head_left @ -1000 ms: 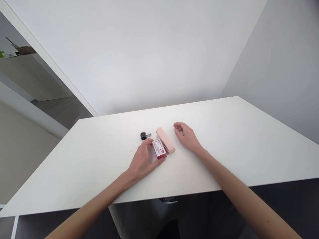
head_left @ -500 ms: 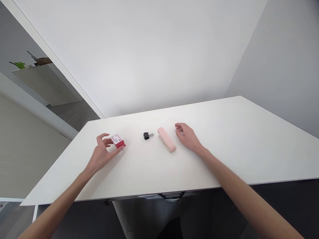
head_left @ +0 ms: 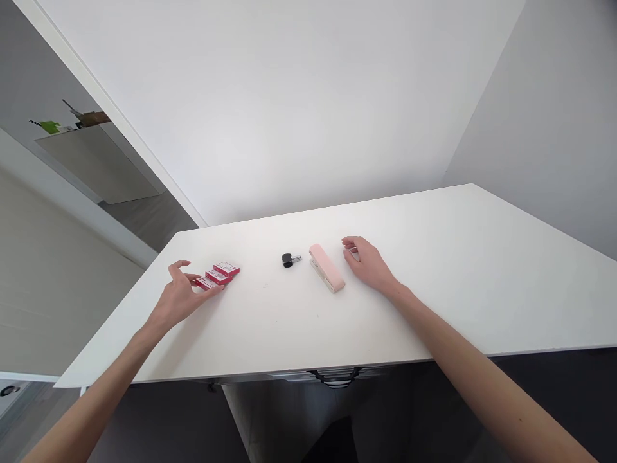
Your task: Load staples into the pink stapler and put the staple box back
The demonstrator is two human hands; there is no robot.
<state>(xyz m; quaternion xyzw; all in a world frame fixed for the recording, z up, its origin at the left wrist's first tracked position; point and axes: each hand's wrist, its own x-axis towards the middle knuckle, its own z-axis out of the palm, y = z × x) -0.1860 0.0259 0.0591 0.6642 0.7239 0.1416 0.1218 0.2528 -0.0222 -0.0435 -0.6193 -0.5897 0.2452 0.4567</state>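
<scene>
Three small red-and-white boxes (head_left: 219, 276) lie in a staggered, overlapping row on the left of the white tabletop. My left hand (head_left: 180, 292) has its thumb and fingers around the nearest box, while its index finger is raised. To the right of the middle, a pink stapler (head_left: 327, 267) lies at a slant. A small black staple remover with metal jaws (head_left: 290, 260) lies just left of it. Beside the stapler, my right hand (head_left: 369, 260) rests on the table, fingers loosely curled and apart, holding nothing.
The white table (head_left: 414, 308) stands against a pale wall (head_left: 308, 109). Below its front edge is a dark handle or rack (head_left: 336, 378). Through an opening at the left, a cabinet (head_left: 103, 164) with several items on top is visible.
Boxes that were stacked together in my left hand are now spread in a stepped row. My left hand has shifted left and nearer to me. My right hand stays by the stapler.
</scene>
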